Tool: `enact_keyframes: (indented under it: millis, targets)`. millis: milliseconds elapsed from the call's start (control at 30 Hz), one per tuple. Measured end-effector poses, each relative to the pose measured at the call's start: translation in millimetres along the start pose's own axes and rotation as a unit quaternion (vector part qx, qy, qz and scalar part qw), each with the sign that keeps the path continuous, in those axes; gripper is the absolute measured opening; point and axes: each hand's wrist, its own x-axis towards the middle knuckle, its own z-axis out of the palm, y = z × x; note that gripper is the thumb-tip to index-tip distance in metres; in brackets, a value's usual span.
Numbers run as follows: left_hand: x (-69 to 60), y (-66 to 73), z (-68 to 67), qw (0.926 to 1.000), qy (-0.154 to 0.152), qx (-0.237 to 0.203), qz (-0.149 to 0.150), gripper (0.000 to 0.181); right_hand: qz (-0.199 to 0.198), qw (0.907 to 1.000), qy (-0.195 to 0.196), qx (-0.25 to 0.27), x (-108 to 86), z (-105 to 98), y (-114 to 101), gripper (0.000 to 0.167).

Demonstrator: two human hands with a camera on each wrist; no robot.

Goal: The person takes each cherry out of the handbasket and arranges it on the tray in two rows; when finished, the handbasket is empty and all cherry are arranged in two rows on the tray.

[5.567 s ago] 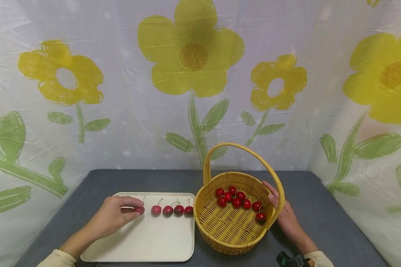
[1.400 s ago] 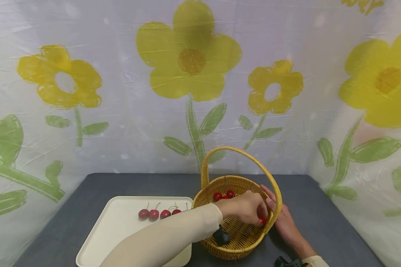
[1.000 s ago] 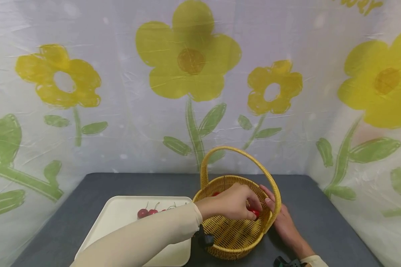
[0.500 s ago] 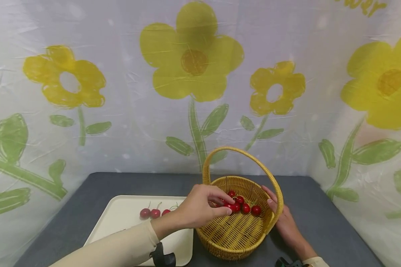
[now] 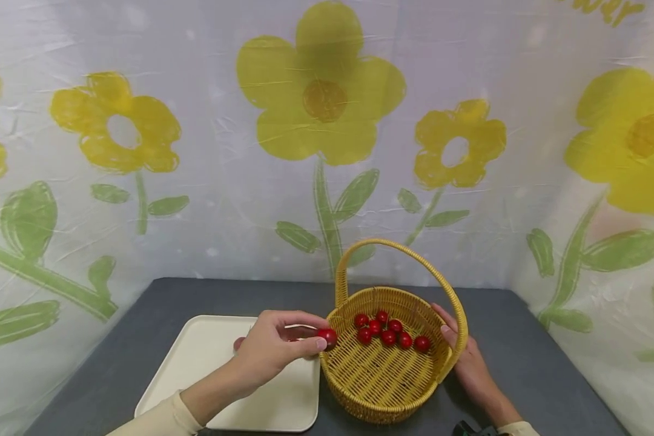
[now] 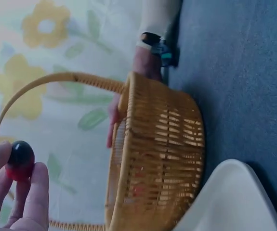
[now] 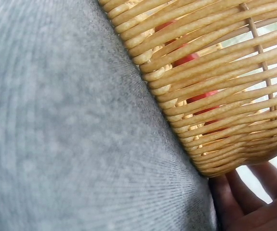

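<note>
My left hand (image 5: 272, 348) pinches a dark red cherry (image 5: 329, 339) between thumb and fingertips, by the left rim of the wicker basket (image 5: 373, 412). The left wrist view shows that cherry (image 6: 20, 161) close up, its top almost black. Several red cherries (image 5: 388, 338) lie together in the basket's back half. My right hand (image 5: 471, 366) holds the basket's right side at the rim, its fingers partly hidden behind the handle. From the right wrist, the hand (image 7: 258, 207) shows against the woven wall. On the tray (image 5: 267, 415), one cherry (image 5: 238, 343) peeks out behind my left hand, which hides others.
The cream tray stands left of the basket, its right edge close to it. A tall arched handle (image 5: 409, 249) spans the basket. Both stand on a dark grey table (image 5: 218, 290). A flowered cloth (image 5: 223, 242) hangs behind and at the sides.
Over the last seconds my left hand reached into the basket and came back left, out over the rim, with a cherry between its fingers. The right hand stayed at the basket.
</note>
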Motion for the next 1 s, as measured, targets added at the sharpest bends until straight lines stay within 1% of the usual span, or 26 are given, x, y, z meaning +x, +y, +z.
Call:
enact_keyframes:
  millis: [67, 100, 200, 300, 400, 433, 533, 600, 633, 733, 800, 833, 900, 1000]
  targets:
    - [-6.6, 0.2, -8.5, 0.9998, 0.015, -0.006, -0.010, 0.036, 0.001, 1.0000, 0.002, -0.002, -0.6, -0.4, -0.1, 0.055]
    - [-9.8, 0.1, -13.2, 0.9997, 0.022, -0.002, -0.011, 0.037, 0.001, 1.0000, 0.002, -0.001, -0.8, -0.5, -0.2, 0.055]
    - [-20.3, -1.4, -29.3, 0.9981, 0.054, 0.025, -0.012, 0.039, 0.000, 1.0000, 0.002, -0.002, -1.3, -0.5, -0.6, 0.055]
    - [-32.4, -4.6, -48.6, 0.9945, 0.090, 0.053, -0.009, 0.039, -0.002, 1.0000, -0.001, -0.002, -1.4, 0.0, -1.2, 0.056]
    - [-45.1, -11.5, -69.7, 0.9873, 0.128, 0.094, 0.000, 0.035, 0.000, 1.0000, 0.000, -0.004, -1.1, 0.8, -1.6, 0.056]
    - [-49.6, -14.7, -76.8, 0.9838, 0.139, 0.113, 0.002, 0.034, 0.001, 1.0000, 0.000, -0.005, -1.0, 1.0, -1.7, 0.055]
    - [-61.3, -26.0, -97.4, 0.9701, 0.169, 0.173, 0.006, 0.030, 0.005, 1.0000, 0.001, -0.004, -0.4, 0.9, -1.8, 0.055]
    - [-67.6, -33.3, -110.3, 0.9629, 0.178, 0.203, 0.000, 0.030, 0.005, 1.0000, 0.001, -0.002, 0.1, 0.1, -1.5, 0.055]
    - [-69.8, -36.5, -116.2, 0.9605, 0.180, 0.212, -0.006, 0.030, 0.005, 1.0000, 0.000, 0.000, 0.3, -0.3, -1.3, 0.055]
    - [-72.6, -44.9, -131.0, 0.9577, 0.177, 0.225, -0.032, 0.032, 0.004, 1.0000, -0.003, 0.004, 0.6, -1.5, -0.3, 0.056]
    - [-72.0, -50.0, -138.5, 0.9539, 0.173, 0.240, -0.050, 0.031, 0.003, 1.0000, -0.004, 0.005, 0.6, -1.7, 0.3, 0.056]
    - [-71.2, -52.7, -141.2, 0.9507, 0.173, 0.250, -0.059, 0.030, 0.003, 1.0000, -0.005, 0.006, 0.7, -1.6, 0.5, 0.056]
    - [-68.7, -58.5, -145.5, 0.9420, 0.173, 0.278, -0.073, 0.028, 0.002, 1.0000, -0.005, 0.005, 0.7, -1.1, 0.7, 0.056]
    - [-62.9, -67.2, -149.9, 0.9260, 0.176, 0.324, -0.082, 0.025, 0.001, 1.0000, -0.005, 0.003, 1.1, 0.4, 0.4, 0.056]
